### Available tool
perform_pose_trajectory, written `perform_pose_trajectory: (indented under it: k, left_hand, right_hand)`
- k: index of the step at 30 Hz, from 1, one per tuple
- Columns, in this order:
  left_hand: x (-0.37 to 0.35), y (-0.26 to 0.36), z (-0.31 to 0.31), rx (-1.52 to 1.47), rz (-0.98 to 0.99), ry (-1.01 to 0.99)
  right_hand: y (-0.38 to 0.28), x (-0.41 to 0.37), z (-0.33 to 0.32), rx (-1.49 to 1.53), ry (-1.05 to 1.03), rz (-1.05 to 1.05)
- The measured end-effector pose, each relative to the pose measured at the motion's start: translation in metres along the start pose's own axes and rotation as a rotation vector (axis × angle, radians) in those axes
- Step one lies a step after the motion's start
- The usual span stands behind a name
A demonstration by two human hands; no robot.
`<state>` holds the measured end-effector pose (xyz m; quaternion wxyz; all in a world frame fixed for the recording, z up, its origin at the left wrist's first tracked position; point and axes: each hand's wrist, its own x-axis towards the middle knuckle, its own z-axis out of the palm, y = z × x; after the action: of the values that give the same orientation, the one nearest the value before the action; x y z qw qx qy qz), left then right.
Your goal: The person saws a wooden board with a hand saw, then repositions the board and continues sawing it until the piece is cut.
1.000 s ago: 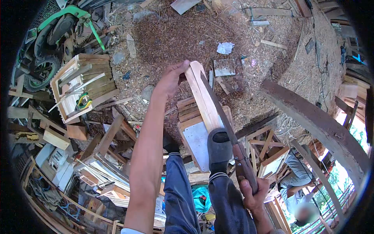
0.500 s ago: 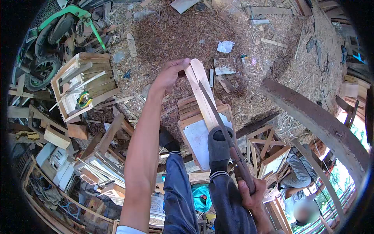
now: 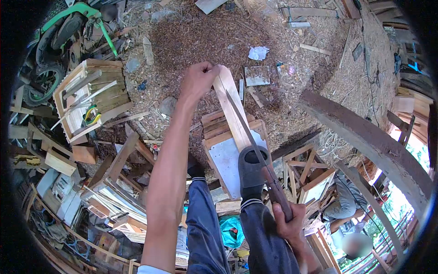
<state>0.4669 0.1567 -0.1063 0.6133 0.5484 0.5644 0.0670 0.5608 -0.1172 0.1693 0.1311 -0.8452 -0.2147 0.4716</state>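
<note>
A long pale wooden board slants over a wooden stand with a white top. The sandal on my right foot presses on the board's near end. My left hand pinches the far end of the board at its left corner. In my right hand is the wooden handle of a handsaw, fingers wrapped round it. The saw's narrow dark blade lies lengthwise along the board, its tip towards my left hand.
A wooden crate holding sticks and yellow-green pliers stands at left, near a green motorbike frame. A thick beam crosses the right side. Another person sits at lower right. A teal bag lies below.
My right hand and the saw have moved slightly up and left in view. The whole scene has shifted a little left. My left hand still grips the board's far end.
</note>
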Motion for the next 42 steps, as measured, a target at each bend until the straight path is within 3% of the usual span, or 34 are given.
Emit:
perform_pose_trajectory:
  k: [8, 12, 16, 17, 20, 25, 27, 30, 33, 37, 38, 40, 42]
  left_hand:
    - [-0.015, 0.009, -0.006, -0.217, -0.053, -0.09]
    - [-0.008, 0.0, -0.006, -0.111, 0.144, -0.068]
    - [-0.008, -0.006, -0.008, -0.107, 0.087, -0.114]
    - [-0.006, -0.004, -0.009, -0.099, 0.076, -0.133]
    - [-0.013, 0.009, -0.01, -0.167, 0.067, -0.17]
    - [-0.019, 0.017, -0.012, -0.104, 0.083, -0.11]
    - [-0.018, 0.019, -0.013, -0.086, 0.069, -0.088]
    - [-0.014, 0.012, -0.013, -0.054, 0.056, -0.072]
    - [-0.017, 0.019, -0.009, -0.003, 0.104, -0.12]
    - [-0.021, 0.0, 0.004, -0.127, 0.119, -0.101]
    - [-0.023, -0.002, 0.004, -0.14, 0.131, -0.077]
    - [-0.027, -0.012, 0.003, -0.217, 0.112, -0.094]
    - [-0.038, -0.022, -0.003, -0.289, 0.066, -0.101]
  right_hand:
    - [0.015, 0.002, -0.003, 0.046, 0.0, -0.03]
    - [0.059, 0.013, 0.023, -0.071, 0.036, -0.23]
    - [0.037, -0.001, 0.009, -0.033, -0.021, 0.032]
    - [0.021, -0.005, 0.002, -0.012, 0.019, -0.035]
    - [-0.024, -0.011, -0.013, -0.049, 0.028, 0.095]
    - [-0.031, -0.02, -0.006, -0.028, 0.079, 0.09]
    - [-0.012, -0.032, -0.012, 0.12, 0.054, 0.185]
    - [0.003, -0.06, -0.035, -0.133, 0.244, -0.034]
    - [0.054, -0.062, -0.05, -0.216, 0.32, -0.006]
    - [0.021, -0.039, -0.026, 0.074, 0.259, 0.11]
    - [0.015, -0.036, -0.013, 0.112, 0.324, 0.024]
    - [0.018, -0.037, -0.003, 0.279, 0.18, 0.142]
    - [0.021, -0.04, 0.009, 0.303, 0.175, 0.152]
